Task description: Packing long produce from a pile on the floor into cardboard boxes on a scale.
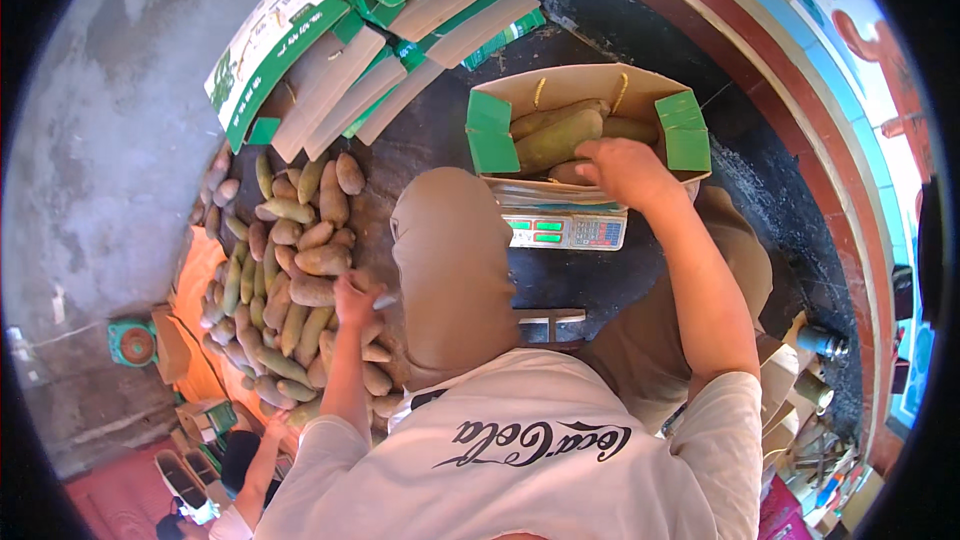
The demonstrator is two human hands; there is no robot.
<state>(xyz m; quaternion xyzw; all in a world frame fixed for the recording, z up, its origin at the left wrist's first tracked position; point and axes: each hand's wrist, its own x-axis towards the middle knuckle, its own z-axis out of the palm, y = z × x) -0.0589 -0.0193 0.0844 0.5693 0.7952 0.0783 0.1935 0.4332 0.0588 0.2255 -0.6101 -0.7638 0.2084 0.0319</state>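
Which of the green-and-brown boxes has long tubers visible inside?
The open box beside the scale's display, under the right hand. Tubers show inside it; the boxes grouped at upper left show none.

Carton (575, 88), ahead of me and right of centre: top open, long side running left to right. Bare brown board inside, green end flaps spread outward, yellow cord loops along the far wall. Packed tubers (558, 143) inside: I count at least four, thick and elongated. Broad green one slants across the top, rising to my right; others lie behind and beside it; a browner one sits low at the near side, partly covered.

Loose heap (277, 302) to my left: many tubers, green through pinkish brown, ends rounded or tapering, lying every which way, overlapping. One brown tuber (312, 290) lies at the heap's inner edge, closest to my grip.
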